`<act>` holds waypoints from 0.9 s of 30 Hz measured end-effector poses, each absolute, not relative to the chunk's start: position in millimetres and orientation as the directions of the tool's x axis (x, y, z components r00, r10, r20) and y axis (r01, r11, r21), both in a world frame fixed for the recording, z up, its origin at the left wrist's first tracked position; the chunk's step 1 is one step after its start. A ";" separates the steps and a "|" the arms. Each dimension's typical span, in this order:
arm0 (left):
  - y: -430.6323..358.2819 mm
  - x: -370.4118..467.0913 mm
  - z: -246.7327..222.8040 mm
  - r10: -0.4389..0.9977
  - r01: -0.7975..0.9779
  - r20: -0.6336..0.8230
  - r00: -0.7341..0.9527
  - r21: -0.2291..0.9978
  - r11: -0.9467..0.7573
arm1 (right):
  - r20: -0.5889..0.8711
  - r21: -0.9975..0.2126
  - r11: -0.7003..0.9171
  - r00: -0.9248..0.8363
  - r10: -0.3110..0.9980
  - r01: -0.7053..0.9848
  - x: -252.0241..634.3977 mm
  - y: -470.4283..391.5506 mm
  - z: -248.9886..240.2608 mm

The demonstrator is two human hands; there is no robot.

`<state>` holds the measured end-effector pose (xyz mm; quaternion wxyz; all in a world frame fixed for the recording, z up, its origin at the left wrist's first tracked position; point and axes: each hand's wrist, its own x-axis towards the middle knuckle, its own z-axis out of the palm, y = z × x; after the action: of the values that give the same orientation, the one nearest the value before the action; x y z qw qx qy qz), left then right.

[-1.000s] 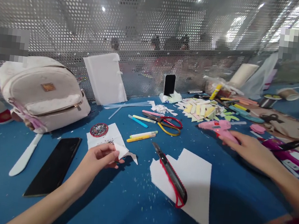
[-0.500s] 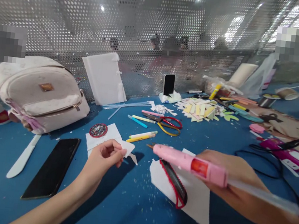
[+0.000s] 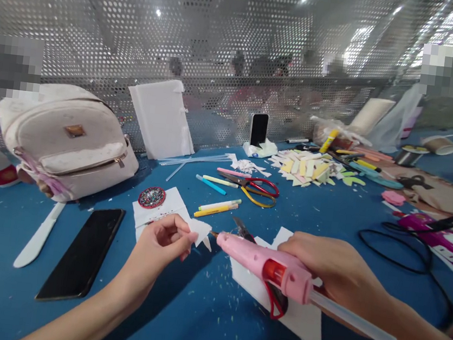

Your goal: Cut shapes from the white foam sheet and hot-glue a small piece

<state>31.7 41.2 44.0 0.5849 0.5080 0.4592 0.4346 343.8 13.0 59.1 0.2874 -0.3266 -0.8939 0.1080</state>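
Observation:
Between the thumb and fingers of my left hand (image 3: pixel 170 237) is a small white paper piece (image 3: pixel 200 229). My right hand (image 3: pixel 322 263) grips a pink hot glue gun (image 3: pixel 259 258), with a clear glue stick (image 3: pixel 356 320) jutting from its back end. The gun's nozzle points left, right at the edge of the paper piece; I cannot tell whether they touch. Under the gun, a red-handled cutter (image 3: pixel 276 302) lies partly hidden on a white paper sheet (image 3: pixel 302 326). Left of it, a round red-rimmed glittery disc (image 3: pixel 152 197) rests on another white sheet (image 3: pixel 174 201).
Scissors (image 3: pixel 263 191) and several markers (image 3: pixel 217 208) lie ahead of my hands. A black phone (image 3: pixel 80 254), a white plastic knife (image 3: pixel 39 236) and a pale backpack (image 3: pixel 69 146) are at left. Paper scraps (image 3: pixel 304 167) pile up behind; a purple device (image 3: pixel 439 237) with black cable lies right.
The glue gun has moved left and tilted, bringing its nozzle up to the paper piece. My left hand still holds the paper and has shifted only slightly.

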 end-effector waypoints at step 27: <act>56.9 25.5 40.2 0.973 0.099 -0.046 0.226 0.995 0.024 | 0.464 -0.355 0.744 -0.584 0.666 0.566 344.9 15.9 65.9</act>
<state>25.5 56.9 40.2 0.5384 0.5685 0.4712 0.4060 344.9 15.9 65.9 0.2949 -0.3478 -0.8859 0.0847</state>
